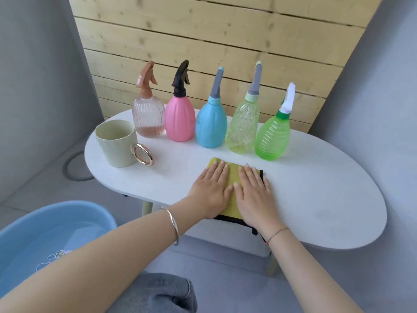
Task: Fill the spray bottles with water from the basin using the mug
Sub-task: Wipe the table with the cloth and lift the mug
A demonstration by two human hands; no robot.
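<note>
- Flat, fingers straight, left hand and right hand press a yellow cloth on the table, gripping nothing.
- At 8 o'clock the basin holds water; the mug stands at 10 o'clock.
- Five capped bottles line up at 12 o'clock; the clear bottle holds some liquid.

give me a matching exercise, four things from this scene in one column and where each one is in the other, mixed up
Things:
1. mug
2. basin
3. yellow cloth
4. green spray bottle

Places:
A. under the left hand and right hand
B. lower than the table, at lower left, holding water
C. farthest right of the things on the table
D. farthest left of the things on the table

Pairs: 1-D, 2-B, 3-A, 4-C
</note>
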